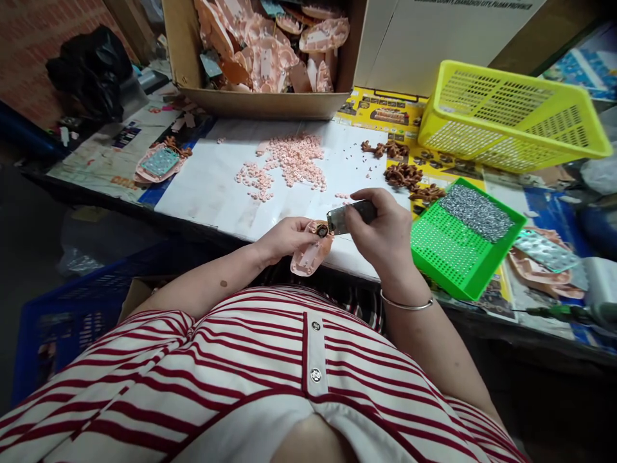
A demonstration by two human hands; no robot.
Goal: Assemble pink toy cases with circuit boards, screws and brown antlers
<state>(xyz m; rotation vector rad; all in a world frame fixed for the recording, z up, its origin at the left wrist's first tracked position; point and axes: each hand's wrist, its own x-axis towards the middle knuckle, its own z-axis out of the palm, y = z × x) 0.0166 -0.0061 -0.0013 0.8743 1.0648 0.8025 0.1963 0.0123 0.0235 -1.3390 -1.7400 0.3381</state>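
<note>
My left hand is closed on a pink plastic shell at the table's front edge. A small round black part with a dark centre, perhaps a speaker, sits at the shell's upper end. In my right hand is a flat grey-and-dark rectangular piece, pinched between thumb and fingers; its exact kind cannot be made out. Its left end meets or nearly meets the shell beside the round part. Behind both hands, small pink plastic pieces lie heaped on white sheeting.
A cardboard box of pink shells stands at the back. Brown coiled pieces lie right of the heap. A green basket holds small silvery screws; a yellow basket stands behind it. Shells with teal boards lie at both sides.
</note>
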